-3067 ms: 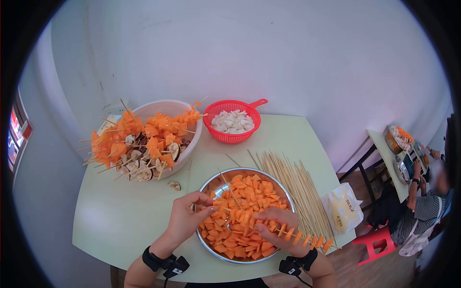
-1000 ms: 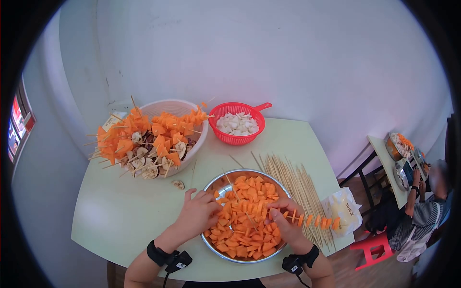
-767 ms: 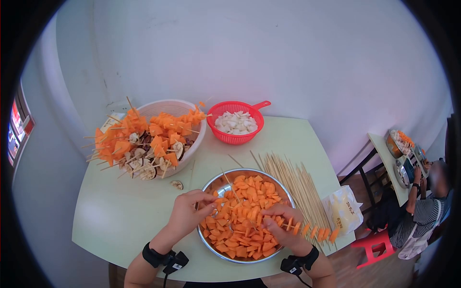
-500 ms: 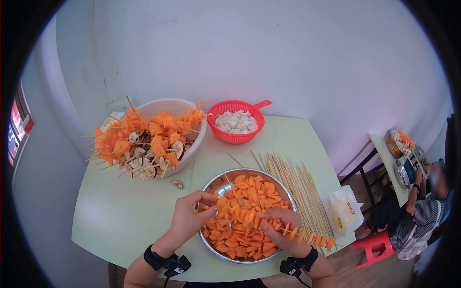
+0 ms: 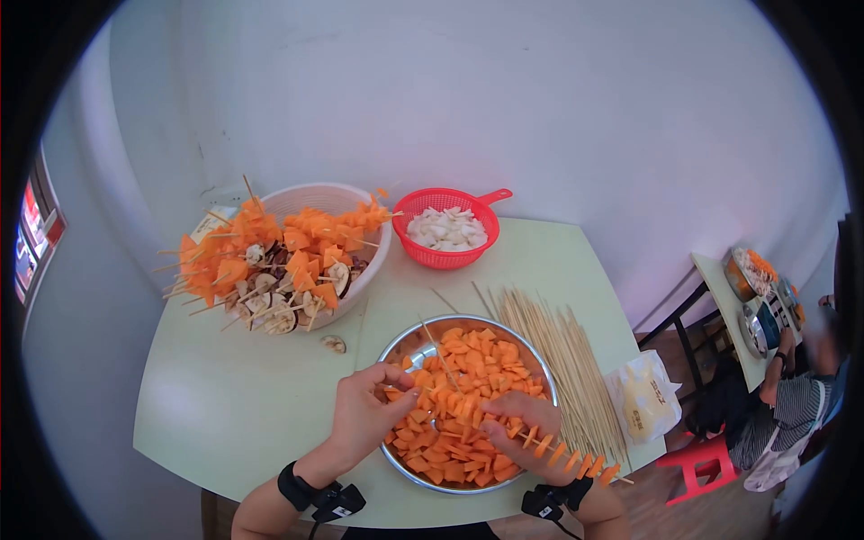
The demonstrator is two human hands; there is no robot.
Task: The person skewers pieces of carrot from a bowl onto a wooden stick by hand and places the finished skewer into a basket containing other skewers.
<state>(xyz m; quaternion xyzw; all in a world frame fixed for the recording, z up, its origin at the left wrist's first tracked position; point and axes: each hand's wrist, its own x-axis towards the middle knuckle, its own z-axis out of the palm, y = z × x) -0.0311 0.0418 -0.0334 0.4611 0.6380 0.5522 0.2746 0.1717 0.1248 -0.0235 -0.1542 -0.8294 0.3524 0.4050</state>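
Observation:
A round metal bowl (image 5: 385, 447) is full of cut orange pieces. My right hand (image 5: 531, 430) is closed around a skewer threaded with orange pieces (image 5: 571, 459), whose loaded end slants down to the right past the bowl's rim. At the bowl's left side my left hand (image 5: 378, 405) has thumb and fingers pinched over the pieces; what they hold is too small to make out. A bare stick (image 5: 436, 349) leans in the bowl between the hands.
Behind are a white basin (image 5: 382, 256) of loaded skewers and a red strainer (image 5: 447, 261) with white pieces. Bare sticks (image 5: 558, 360) and a tissue pack (image 5: 644, 396) lie right. Another person (image 5: 792, 405) sits at a table (image 5: 720, 288) far right.
The loaded skewer's outer end has swung slightly down and left with my right hand. My left hand has moved slightly right, its fingertips closer together.

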